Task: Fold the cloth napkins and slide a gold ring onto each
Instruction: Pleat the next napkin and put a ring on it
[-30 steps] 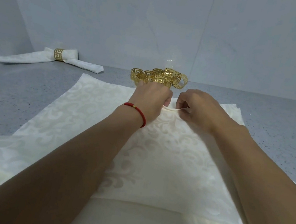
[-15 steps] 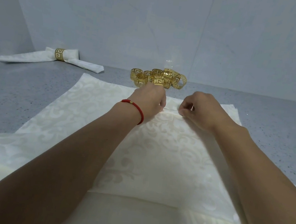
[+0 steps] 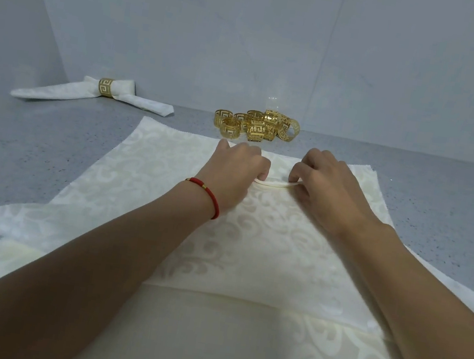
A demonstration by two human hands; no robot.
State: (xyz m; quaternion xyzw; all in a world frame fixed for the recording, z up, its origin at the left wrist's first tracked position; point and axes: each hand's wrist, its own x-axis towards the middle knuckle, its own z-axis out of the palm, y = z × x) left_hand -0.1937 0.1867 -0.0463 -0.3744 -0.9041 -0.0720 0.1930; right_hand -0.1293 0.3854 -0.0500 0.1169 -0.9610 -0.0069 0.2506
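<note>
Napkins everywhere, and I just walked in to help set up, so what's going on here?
A person is folding a cream napkin from a stack on the grey counter. The left hand and right hand each pinch a raised fold near its far edge. Beyond them sits a pile of loose gold rings, none on this napkin yet. One finished napkin, already wearing its ring, lies at the far left.

Both bare forearms reach forward from the near corners and converge at the middle. The left hand (image 3: 239, 169), a red cord bracelet (image 3: 207, 198) at its wrist, has its fingers curled under, pinching a raised fold of the cream patterned cloth napkin (image 3: 272, 183). The right hand (image 3: 326, 183) pinches the same fold close beside it, knuckles up.
</note>
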